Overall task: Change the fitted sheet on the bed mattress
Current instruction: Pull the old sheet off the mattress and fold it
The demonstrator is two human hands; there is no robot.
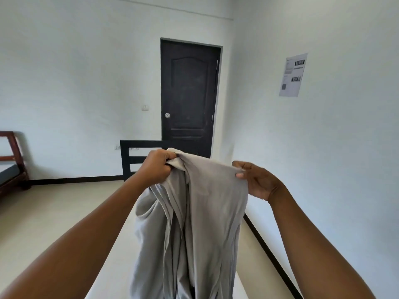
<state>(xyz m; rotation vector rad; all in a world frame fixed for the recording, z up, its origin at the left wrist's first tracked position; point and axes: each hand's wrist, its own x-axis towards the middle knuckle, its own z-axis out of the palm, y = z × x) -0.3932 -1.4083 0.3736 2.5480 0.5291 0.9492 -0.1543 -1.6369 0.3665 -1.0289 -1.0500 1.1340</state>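
my left hand [158, 167] and right hand [257, 181] both pinch the bunched sheet [194, 212]; 1 twisted fold could hide its corner.

Ahead of me a black panelled door [190, 100] stands closed in the white wall, its round silver knob [167, 115] near the left edge. Left of the knob is a small light switch [145, 107], and lower down a wall socket [117, 147]. On the wall to my right hangs a printed notice [293, 75]; its text is too small to read, and the mark near its lower corner may be a QR code. A black skirting board [73, 180] runs above the pale floor [54, 212]. At far left stands a reddish wooden frame [15, 162] holding a dark pad [7, 173].
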